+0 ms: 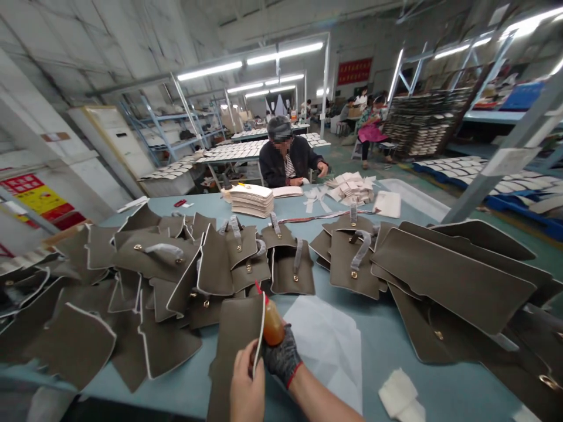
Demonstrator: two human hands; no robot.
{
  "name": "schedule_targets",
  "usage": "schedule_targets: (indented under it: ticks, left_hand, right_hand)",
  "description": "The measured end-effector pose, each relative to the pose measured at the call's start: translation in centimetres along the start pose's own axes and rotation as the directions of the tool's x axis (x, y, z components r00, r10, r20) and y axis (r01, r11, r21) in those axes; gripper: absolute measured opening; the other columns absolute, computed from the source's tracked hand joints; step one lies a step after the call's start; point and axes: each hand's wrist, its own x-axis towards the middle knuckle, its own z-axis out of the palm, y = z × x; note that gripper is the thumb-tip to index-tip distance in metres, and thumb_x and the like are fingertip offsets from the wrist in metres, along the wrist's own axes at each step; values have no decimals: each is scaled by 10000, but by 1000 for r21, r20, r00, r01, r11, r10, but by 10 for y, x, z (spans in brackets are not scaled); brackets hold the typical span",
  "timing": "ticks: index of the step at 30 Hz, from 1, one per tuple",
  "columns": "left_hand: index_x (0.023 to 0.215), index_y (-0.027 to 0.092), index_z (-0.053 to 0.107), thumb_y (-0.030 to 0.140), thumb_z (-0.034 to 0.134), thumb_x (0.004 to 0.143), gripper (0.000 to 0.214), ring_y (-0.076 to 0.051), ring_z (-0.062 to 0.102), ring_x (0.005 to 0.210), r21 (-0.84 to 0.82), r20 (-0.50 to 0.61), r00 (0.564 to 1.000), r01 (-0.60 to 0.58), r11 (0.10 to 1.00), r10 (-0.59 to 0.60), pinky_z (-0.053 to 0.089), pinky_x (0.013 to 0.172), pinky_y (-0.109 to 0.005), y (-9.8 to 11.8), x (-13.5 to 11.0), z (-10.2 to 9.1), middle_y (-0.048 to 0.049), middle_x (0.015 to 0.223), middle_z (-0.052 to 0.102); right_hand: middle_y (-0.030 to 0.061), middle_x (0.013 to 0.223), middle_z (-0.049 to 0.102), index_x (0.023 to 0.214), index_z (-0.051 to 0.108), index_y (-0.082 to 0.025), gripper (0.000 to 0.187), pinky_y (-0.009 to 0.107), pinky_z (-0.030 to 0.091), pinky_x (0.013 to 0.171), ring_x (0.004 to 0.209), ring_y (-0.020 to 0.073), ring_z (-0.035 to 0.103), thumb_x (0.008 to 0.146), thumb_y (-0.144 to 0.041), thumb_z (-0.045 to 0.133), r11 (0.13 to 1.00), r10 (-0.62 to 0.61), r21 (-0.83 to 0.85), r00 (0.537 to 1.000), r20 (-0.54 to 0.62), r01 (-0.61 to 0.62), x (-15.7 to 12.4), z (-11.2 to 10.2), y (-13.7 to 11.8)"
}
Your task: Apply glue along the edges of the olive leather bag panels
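Note:
My bare left hand (247,384) pinches the edge of an olive-brown bag panel (235,334) with white edging, raised off the table. In a grey knitted glove, my right hand (284,357) grips a squeeze bottle (273,328) of amber liquid, probably glue. The bottle's red nozzle points up and leans toward the panel's upper edge; whether it touches cannot be made out. White sheet material (323,334) lies on the table just right of my gloved hand.
Olive bag pieces (171,287) crowd the left of the blue table (365,375). Handled pieces (292,266) lie ahead, with stacked panels (457,275) at right. A folded white cloth (400,395) is near. Across the table, a person (288,155) sits by stacked cream pieces (251,200).

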Motion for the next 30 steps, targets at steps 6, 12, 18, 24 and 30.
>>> schedule_targets:
  ticks: [6,12,18,24,30]
  left_hand:
    - [1117,102,679,112,405,717,485,-200,664,1004,183,123,978,143,973,-167,507,949,-289,-54,4,67,-119,1018,684]
    - [936,91,716,343,557,727,364,-256,669,981,-48,84,981,178,983,-173,510,931,-338,-58,23,79,-146,971,712]
    - [843,158,654,562,773,569,502,-193,646,599,-439,329,812,584,683,-483,515,604,-304,-36,37,33,-34,664,685]
    - [861,185,632,451,778,630,381,-147,592,490,-559,420,761,646,519,-494,471,539,-262,-16,15,-3,-3,616,652]
    - [823,163,665,674,765,526,600,-170,600,627,-446,305,870,491,749,-388,470,624,-272,-32,-4,9,-19,652,644]
  right_hand:
    - [99,696,741,809,691,-114,343,267,578,627,643,157,677,816,-434,568,994,56,102,995,-78,-48,-22,-36,-53]
    - [127,700,742,815,703,-86,347,379,586,735,706,222,698,749,-424,667,996,-89,-13,984,-157,88,-44,-44,-89]
    - [113,717,759,847,703,-109,370,408,577,754,714,232,712,847,-445,549,996,-90,-7,979,-184,90,-50,-38,-87]
    - [133,777,763,905,693,-80,397,376,575,735,738,231,716,778,-451,630,998,20,61,995,-94,-14,-34,-23,-59]
    - [27,702,743,821,674,-177,279,330,578,677,678,177,692,841,-388,493,999,-46,-27,995,-86,44,2,-2,-11]
